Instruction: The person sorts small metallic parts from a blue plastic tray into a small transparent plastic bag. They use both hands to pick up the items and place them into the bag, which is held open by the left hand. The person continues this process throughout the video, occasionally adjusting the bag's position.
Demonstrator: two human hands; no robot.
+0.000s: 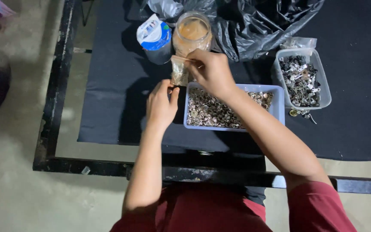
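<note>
Two hands over trays on a bench [108, 86].
A small bag [179, 71] sits at centre, between left hand [160, 105] at 7 o'clock and right hand [211, 71] at 3. Button tray [275, 107] lies at 4 o'clock, clip tub [323, 92] farther at 3, jar [192, 32] at 12, carton [155, 38] at 11.

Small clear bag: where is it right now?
In the head view the small clear bag is held between both hands, left hand below, right hand at its top, just left of the blue tray, before the jar.
</note>
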